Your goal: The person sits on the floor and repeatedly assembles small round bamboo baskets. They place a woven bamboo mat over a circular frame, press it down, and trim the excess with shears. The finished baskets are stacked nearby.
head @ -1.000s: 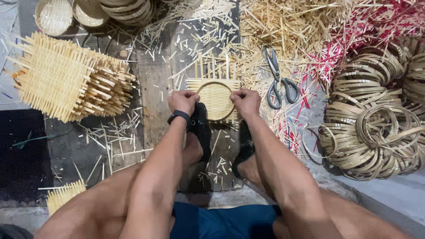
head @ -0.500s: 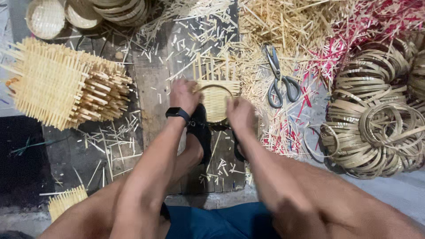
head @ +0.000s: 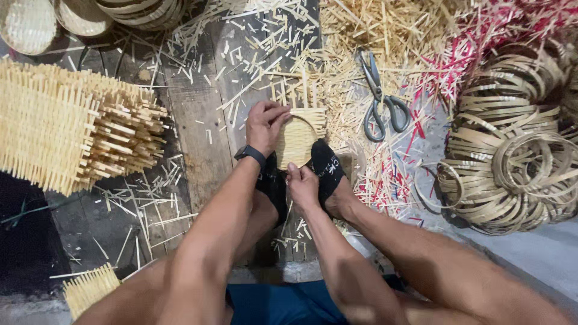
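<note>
A small woven bamboo mat with a round hoop (head: pixel 298 139) lies on the wooden floor between my two feet in black socks. My left hand (head: pixel 265 125), with a black watch on its wrist, grips the mat's upper left edge. My right hand (head: pixel 301 185) pinches the hoop's lower rim close to my body. Loose strip ends stick up from the mat's far side.
Grey scissors (head: pixel 380 102) lie to the right among bamboo offcuts and red strips. A pile of bamboo rings (head: pixel 518 174) fills the right side. A stack of square woven mats (head: pixel 66 135) sits at left, finished round baskets (head: pixel 66 15) at top left.
My right hand has come from the mat's upper right edge down to its near rim. The left hand stays at the upper left edge, and the view has shifted slightly.
</note>
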The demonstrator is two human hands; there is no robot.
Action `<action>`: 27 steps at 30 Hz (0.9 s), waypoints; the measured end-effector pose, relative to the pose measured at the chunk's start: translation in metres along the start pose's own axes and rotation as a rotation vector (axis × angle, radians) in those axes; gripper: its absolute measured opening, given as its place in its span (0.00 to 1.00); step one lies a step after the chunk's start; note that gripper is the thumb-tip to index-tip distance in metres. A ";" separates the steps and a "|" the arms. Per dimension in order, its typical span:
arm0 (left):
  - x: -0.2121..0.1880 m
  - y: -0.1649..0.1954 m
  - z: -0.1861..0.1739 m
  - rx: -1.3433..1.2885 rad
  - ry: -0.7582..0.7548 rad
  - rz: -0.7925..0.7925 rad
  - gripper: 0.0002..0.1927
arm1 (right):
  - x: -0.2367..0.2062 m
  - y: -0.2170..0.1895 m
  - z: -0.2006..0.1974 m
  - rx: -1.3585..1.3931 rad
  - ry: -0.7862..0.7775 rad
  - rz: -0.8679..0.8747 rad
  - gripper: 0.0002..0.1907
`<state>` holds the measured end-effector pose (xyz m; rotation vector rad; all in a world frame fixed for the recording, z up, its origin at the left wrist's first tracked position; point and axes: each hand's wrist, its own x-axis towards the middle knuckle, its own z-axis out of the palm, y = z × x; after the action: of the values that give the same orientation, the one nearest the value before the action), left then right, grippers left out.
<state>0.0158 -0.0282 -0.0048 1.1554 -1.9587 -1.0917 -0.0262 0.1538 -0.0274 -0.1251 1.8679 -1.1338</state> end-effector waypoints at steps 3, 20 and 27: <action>0.004 -0.007 0.003 -0.045 -0.084 -0.114 0.09 | 0.002 0.003 0.007 -0.111 0.062 -0.135 0.18; 0.031 -0.011 0.007 -0.369 -0.175 -0.480 0.10 | 0.097 -0.089 -0.045 -0.009 -0.026 -0.370 0.11; 0.030 -0.004 0.004 -0.472 -0.197 -0.587 0.10 | 0.100 -0.090 -0.060 -0.140 -0.111 -0.305 0.11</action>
<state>0.0006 -0.0548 -0.0074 1.4186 -1.3857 -1.9093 -0.1595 0.0915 -0.0163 -0.5576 1.8689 -1.1702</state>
